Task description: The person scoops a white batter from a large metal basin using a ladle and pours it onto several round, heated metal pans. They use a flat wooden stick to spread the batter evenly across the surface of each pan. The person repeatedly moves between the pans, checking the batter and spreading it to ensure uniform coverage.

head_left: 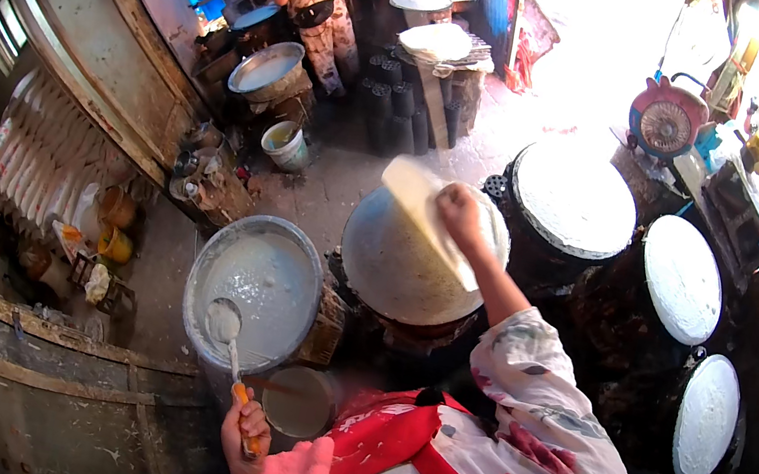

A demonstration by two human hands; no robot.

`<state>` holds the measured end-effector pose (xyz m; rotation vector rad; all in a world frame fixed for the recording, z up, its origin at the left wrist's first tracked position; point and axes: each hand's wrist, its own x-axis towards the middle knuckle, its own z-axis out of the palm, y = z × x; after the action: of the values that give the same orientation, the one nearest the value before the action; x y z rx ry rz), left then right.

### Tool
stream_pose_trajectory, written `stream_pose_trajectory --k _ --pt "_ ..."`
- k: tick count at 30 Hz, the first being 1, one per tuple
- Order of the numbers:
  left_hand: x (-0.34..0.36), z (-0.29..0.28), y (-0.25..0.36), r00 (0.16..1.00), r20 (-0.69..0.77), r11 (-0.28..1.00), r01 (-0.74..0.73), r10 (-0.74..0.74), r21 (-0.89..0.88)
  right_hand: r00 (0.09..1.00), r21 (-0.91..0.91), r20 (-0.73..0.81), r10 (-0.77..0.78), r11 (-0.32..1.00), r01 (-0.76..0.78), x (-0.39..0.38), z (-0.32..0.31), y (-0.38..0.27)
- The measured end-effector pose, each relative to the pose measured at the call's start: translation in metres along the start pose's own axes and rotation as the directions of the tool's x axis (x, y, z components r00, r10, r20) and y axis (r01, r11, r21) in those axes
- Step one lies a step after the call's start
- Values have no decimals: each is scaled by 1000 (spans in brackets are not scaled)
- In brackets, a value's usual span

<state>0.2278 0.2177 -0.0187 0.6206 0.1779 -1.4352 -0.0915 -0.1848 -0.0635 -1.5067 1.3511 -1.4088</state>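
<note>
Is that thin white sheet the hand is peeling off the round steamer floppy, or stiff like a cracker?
Probably floppy: the sheet curls where the right hand lifts it off the steamer. It looks very thin, so likely light and easy to tear. Probably a bit sticky too.

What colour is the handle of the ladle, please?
Orange, seen in the head view: the ladle handle in the left hand.

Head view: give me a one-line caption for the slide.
Right hand peels a thin sheet off a round steamer while left hand holds a ladle over the batter basin.
</note>
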Motion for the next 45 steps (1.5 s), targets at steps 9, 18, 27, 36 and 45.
stream_pose_trajectory --k 9,18,27,36,45 --pt "12 74 4 988 41 965 137 -149 224 802 508 -588 108 821 262 -43 -193 -112" --pt "62 131 -37 717 89 612 515 -691 600 636 83 -770 56 996 12 -235 -289 -147" --pt "79 129 -104 245 -190 16 651 -951 759 52 41 -997 51 982 -183 -437 -308 -228" --pt "77 153 -137 23 -258 -223 432 -966 874 -638 -141 -743 -203 979 -148 -705 -217 -361" --pt "61 162 -162 -96 -383 -385 429 -919 817 -951 303 -307 36 951 -62 -935 -71 -242"
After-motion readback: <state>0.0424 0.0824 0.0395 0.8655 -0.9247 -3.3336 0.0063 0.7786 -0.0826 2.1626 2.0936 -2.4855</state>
